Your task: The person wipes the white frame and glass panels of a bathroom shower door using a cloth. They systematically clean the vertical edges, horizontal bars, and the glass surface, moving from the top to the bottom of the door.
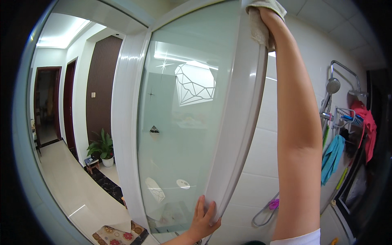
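Observation:
A frosted glass door point(180, 144) with a white frame point(242, 76) stands before me. High at the top corner of that frame, my right hand point(266, 16) presses a beige cloth point(259, 29) against it, with part of the cloth hanging down. The right arm reaches straight up across the view. Low on the same frame, my left hand point(204, 219) rests with its fingers spread on the glass side and the thumb near the outer edge. Silver geometric line patterns mark the glass, which also carries reflections.
On the right wall hang a shower head point(333, 85), a wire rack point(347, 118), a blue towel point(333, 159) and red cloth point(366, 122). A shower hose point(260, 219) loops lower down. Leftward, a doorway shows a hallway floor point(61, 171), a potted plant point(105, 148) and a patterned mat point(118, 235).

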{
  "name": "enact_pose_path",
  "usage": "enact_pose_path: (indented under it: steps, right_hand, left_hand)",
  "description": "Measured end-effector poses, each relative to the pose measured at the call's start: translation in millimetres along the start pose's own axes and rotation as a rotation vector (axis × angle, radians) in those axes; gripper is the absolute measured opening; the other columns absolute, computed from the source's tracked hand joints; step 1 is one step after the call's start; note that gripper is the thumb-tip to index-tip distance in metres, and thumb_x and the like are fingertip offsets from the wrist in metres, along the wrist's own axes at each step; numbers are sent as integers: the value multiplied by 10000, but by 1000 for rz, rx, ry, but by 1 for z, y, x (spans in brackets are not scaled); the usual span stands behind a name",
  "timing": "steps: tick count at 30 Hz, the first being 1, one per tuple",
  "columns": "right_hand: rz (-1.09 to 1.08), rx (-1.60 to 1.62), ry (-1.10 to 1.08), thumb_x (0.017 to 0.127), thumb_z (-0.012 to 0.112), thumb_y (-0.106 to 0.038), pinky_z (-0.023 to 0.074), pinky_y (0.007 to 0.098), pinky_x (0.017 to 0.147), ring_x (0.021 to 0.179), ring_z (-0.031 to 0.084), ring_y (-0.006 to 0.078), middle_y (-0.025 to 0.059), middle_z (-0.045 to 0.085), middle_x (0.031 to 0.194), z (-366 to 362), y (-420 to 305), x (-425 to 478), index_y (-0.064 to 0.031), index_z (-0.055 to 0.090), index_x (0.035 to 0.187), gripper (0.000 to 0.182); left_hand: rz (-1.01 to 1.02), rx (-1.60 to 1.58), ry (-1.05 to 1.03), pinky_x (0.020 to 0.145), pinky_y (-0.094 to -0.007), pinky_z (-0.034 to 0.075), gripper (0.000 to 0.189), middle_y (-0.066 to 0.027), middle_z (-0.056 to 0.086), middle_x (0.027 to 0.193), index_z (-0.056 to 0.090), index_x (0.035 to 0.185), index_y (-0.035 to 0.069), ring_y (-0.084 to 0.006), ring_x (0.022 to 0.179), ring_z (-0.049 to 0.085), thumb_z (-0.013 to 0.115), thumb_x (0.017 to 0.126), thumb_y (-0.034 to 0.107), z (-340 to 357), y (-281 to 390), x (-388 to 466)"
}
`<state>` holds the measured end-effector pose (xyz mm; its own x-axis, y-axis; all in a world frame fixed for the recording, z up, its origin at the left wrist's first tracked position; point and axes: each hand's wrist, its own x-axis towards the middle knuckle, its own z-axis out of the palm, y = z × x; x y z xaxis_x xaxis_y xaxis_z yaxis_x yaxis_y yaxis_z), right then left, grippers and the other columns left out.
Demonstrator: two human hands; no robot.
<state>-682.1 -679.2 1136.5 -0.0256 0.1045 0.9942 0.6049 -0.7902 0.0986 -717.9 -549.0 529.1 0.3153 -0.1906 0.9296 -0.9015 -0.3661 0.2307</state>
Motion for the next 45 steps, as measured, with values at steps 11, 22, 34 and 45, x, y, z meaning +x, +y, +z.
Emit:
enact_pose_path:
  steps: [11, 22, 34, 45]
  right_hand:
    - [150, 31, 77, 907, 477, -323, 406, 320, 876, 1026, 462, 190, 88, 463, 1129, 17, -28, -218, -67, 405, 1255, 438]
    - [66, 95, 140, 856, 522, -253, 280, 402, 992, 1146, 353, 336, 193, 394, 1202, 21, -33, -219, -28, 374, 1250, 476]
    - [33, -184, -47, 729, 603, -186, 396, 383, 721, 804, 489, 257, 123, 516, 856, -1, -33, 21, -47, 555, 822, 174]
    - [30, -223, 16, 758, 560, -212, 363, 351, 518, 559, 450, 188, 65, 493, 632, -3, -69, 45, -71, 550, 680, 162]
  left_hand:
    - [-15, -27, -28, 949, -480, 359, 750, -291, 134, 1380, 364, 1280, 13, -474, 1248, 224, 725, 649, 201, 2, -6, 1]
    - [-38, -84, -23, 970, -510, 328, 748, -306, 155, 1367, 356, 1311, 59, -491, 1226, 248, 702, 656, 168, 5, -9, -1]
    - [-61, -127, -86, 982, -516, 293, 863, -358, 88, 1369, 274, 1353, 18, -524, 1240, 196, 694, 605, 115, -7, 0, -3]
    - [-45, -184, -96, 965, -498, 318, 768, -358, 81, 1377, 359, 1302, -15, -522, 1235, 224, 684, 627, 154, -29, -2, -19]
